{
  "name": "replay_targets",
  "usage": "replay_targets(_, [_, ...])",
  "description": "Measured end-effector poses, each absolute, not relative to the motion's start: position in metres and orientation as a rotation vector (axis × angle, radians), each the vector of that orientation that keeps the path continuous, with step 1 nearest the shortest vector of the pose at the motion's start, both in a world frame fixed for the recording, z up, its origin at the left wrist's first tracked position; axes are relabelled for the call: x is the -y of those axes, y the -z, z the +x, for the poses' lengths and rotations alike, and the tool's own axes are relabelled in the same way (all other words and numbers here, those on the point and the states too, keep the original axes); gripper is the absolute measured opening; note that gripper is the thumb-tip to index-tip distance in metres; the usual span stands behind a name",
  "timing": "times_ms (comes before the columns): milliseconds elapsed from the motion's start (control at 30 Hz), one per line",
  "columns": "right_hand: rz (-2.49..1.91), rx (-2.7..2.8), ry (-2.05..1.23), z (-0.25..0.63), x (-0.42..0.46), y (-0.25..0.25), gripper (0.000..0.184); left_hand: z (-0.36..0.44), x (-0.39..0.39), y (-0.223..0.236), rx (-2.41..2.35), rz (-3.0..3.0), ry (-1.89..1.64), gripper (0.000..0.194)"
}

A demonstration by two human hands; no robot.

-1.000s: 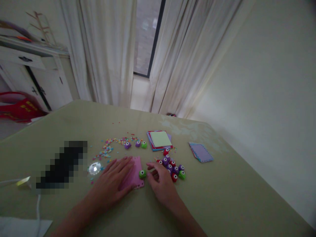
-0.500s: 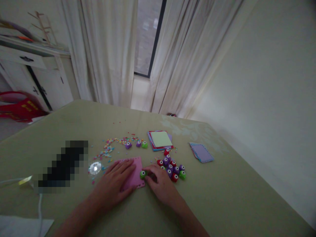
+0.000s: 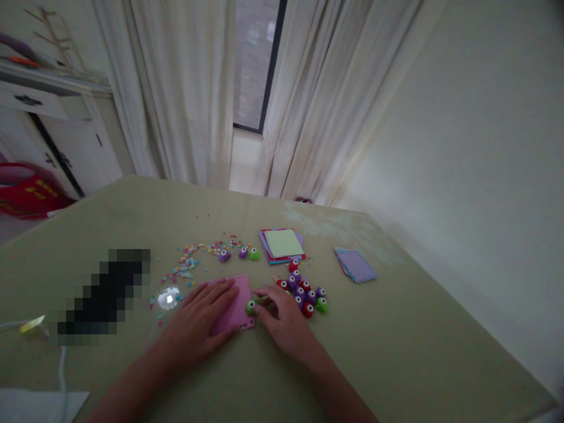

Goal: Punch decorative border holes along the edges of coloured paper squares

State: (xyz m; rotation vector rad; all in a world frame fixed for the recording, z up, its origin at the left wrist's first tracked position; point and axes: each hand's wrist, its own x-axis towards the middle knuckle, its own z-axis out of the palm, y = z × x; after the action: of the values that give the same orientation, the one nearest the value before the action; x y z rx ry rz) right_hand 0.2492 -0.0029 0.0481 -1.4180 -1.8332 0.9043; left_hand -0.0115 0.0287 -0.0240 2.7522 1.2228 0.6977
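Observation:
My left hand [image 3: 203, 308] lies flat, fingers stretched out, on a pink card [image 3: 238, 302] and presses it to the table. Small cut-outs run along the card's edges. At the card's right edge sits a green craft punch [image 3: 251, 306] with an eye-like white dot. My right hand [image 3: 282, 320] grips this punch between thumb and fingers. Just beyond my right hand is a cluster of red, purple and green punches [image 3: 304, 291]. My left hand covers much of the card's left side.
Colourful paper bits [image 3: 187, 261] lie scattered near a shiny round disc [image 3: 168, 298]. Two purple punches and a green punch [image 3: 254, 254] stand behind the card. Stacked coloured sheets [image 3: 284, 242] and edged purple cards [image 3: 356, 265] lie further off. A blurred dark object [image 3: 106, 294] is at left.
The whole view has shifted slightly, so things sit a little further left and up. Both hands keep their places on the card and the green punch.

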Motion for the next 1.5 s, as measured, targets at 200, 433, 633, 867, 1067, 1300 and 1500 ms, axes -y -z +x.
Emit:
replay_targets(200, [-1.379,1.9,-0.885,0.25,0.0,-0.047,0.025,-0.01,-0.029,0.022,-1.249,2.768,-0.647,0.068])
replay_targets(433, [-1.385,1.916,-0.875,0.25,0.0,-0.049,0.021,-0.009,-0.029,0.021,-1.249,2.73,-0.686,0.069])
replay_targets(633, [-1.406,1.832,-0.917,0.252,0.0,-0.042,0.031,-0.008,-0.029,0.018,-1.261,2.733,-0.64,0.067])
replay_targets(867, [-1.596,2.045,-0.827,0.258,-0.023,-0.079,0.008,0.001,-0.025,0.012,-1.248,2.713,-0.659,0.067])
replay_targets(1067, [-1.737,2.368,-1.223,0.258,-0.062,-0.1,0.027,0.016,-0.02,0.012,-1.202,2.694,-0.691,0.067])
replay_targets(1300, [-1.809,2.493,-1.351,0.246,-0.086,-0.111,0.033,0.02,-0.018,0.008,-1.207,2.697,-0.645,0.065])
replay_targets(1500, [-1.824,2.555,-1.383,0.242,-0.094,-0.114,0.033,0.02,-0.017,0.007,-1.193,2.693,-0.639,0.064])
